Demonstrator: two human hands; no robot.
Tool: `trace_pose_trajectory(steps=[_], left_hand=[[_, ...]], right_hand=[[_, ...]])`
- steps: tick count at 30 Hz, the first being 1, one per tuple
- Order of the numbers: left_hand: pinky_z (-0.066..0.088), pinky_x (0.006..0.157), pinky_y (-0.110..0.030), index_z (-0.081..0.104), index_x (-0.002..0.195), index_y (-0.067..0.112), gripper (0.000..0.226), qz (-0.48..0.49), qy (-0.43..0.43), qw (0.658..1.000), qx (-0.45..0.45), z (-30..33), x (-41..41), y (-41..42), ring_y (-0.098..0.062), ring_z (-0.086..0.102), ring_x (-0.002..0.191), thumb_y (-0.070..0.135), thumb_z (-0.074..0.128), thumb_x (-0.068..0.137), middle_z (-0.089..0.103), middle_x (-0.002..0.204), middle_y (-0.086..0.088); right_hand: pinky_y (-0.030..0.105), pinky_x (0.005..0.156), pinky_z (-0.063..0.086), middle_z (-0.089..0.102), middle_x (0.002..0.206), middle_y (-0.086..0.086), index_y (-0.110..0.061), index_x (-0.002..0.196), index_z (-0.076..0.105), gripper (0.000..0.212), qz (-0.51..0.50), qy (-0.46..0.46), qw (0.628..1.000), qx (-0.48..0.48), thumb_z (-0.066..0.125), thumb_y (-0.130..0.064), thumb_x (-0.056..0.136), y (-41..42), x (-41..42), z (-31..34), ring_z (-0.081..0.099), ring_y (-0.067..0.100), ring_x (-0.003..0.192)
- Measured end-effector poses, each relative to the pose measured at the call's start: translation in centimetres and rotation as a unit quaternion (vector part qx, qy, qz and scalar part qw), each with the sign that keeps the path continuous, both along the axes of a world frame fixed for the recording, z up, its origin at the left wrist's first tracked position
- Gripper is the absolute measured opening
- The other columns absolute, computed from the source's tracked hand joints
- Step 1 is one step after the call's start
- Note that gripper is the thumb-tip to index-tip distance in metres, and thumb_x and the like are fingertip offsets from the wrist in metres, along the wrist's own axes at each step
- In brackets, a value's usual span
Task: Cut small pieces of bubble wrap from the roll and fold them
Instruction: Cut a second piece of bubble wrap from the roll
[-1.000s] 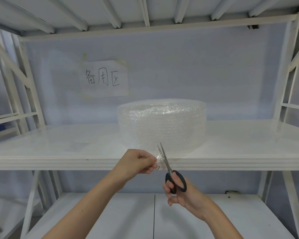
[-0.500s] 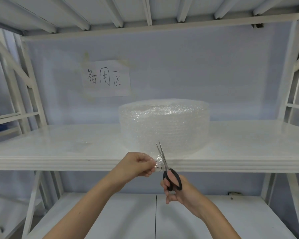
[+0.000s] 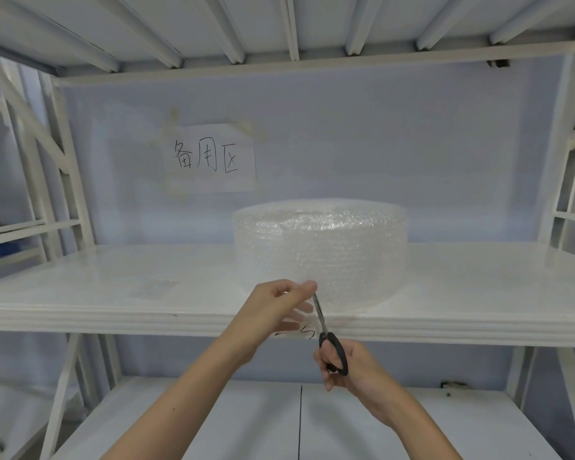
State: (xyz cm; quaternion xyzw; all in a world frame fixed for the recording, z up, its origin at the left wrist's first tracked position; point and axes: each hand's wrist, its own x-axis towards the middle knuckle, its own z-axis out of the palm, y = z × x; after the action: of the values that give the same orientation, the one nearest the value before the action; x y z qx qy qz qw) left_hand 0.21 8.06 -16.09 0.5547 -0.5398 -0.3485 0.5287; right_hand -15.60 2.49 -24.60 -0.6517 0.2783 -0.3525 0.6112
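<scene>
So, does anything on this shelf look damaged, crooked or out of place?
Nothing serious. The paper sign on the back wall hangs slightly tilted, with yellowed tape at its corners. The bubble wrap roll sits flat on the shelf, intact.

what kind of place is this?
Likely a storeroom or packing area: white metal shelving, a bubble wrap roll on the shelf, and a handwritten paper sign taped to the wall behind.
</scene>
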Motion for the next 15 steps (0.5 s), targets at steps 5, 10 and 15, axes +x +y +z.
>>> trace_pose_trajectory(steps=[5, 10, 15], left_hand=[[0.061, 0.079, -0.035, 0.073, 0.087, 0.02, 0.054, 0.043, -0.046, 0.998, -0.025, 0.4, -0.9, 0.3, -0.013, 0.072, 0.074, 0.071, 0.062, 0.072, 0.076, 0.084, 0.0], [0.055, 0.067, -0.034, 0.068, 0.081, 0.022, 0.037, 0.144, -0.212, 0.965, -0.058, 0.2, -1.3, -0.3, -0.011, 0.066, 0.066, 0.058, 0.058, 0.081, 0.074, 0.075, 0.006], [0.052, 0.059, -0.021, 0.069, 0.081, 0.01, 0.024, 0.035, -0.009, 0.998, -0.046, -0.8, 0.1, -1.1, -0.013, 0.059, 0.06, 0.023, 0.056, 0.096, 0.07, 0.073, 0.0]], right_hand=[[0.025, 0.061, 0.047, 0.049, 0.065, 0.004, -0.01, 0.072, 0.056, 0.032, -0.017, 0.026, 0.999, -0.014, 0.064, -0.04, 0.078, 0.0, -0.1, 0.2, 0.046, 0.014, 0.054], [0.015, 0.056, 0.046, 0.043, 0.061, -0.002, -0.021, 0.059, 0.051, 0.032, -0.03, 0.046, 0.998, -0.04, 0.06, -0.03, 0.088, 0.0, -0.2, 0.4, 0.045, 0.01, 0.048], [0.023, 0.057, 0.048, 0.049, 0.065, 0.004, -0.011, 0.069, 0.056, 0.032, -0.025, 0.017, 0.999, -0.02, 0.063, -0.039, 0.084, 0.2, -0.2, 0.4, 0.046, 0.013, 0.053]])
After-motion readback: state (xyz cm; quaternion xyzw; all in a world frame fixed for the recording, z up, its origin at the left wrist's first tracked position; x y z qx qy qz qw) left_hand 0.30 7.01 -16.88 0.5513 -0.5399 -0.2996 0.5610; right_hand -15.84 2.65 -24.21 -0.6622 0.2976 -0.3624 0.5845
